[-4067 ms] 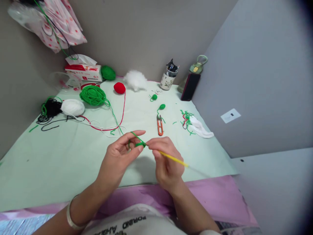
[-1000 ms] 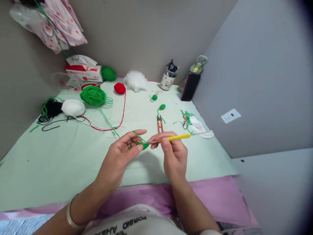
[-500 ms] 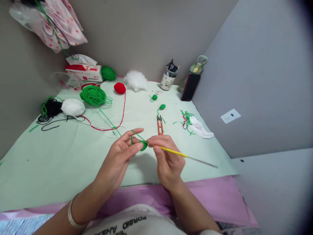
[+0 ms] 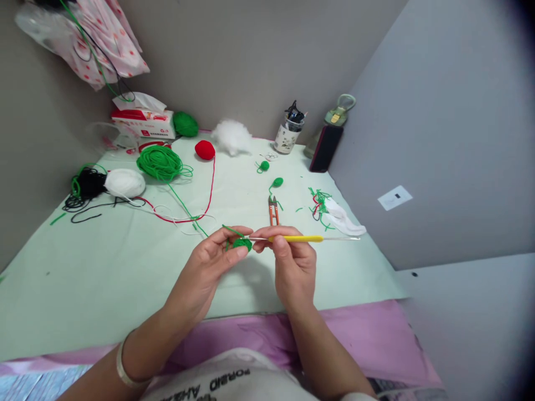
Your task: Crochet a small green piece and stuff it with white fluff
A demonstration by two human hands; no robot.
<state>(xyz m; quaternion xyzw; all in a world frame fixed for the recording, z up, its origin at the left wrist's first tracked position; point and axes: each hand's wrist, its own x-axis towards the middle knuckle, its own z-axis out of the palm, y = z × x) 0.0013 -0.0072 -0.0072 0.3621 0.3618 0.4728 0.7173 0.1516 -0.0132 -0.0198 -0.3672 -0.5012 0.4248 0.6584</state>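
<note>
Above the desk's (image 4: 125, 289) near edge, the left hand (image 4: 211, 257) keeps its grip pinched on a green crocheted piece (image 4: 242, 244); the right hand's (image 4: 296, 267) grip is closed around a yellow-handled hook (image 4: 297, 239). Two small green balls (image 4: 277, 182) farther back look formed; the piece seems unfinished, small, rounded and densely stitched.

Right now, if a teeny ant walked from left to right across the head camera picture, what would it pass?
Black yarn tangle → white yarn ball → bright green yarn bundle → red yarn ball → held green yarn piece → yellow hook handle → white cloth-like piece → white wall plate.
</note>
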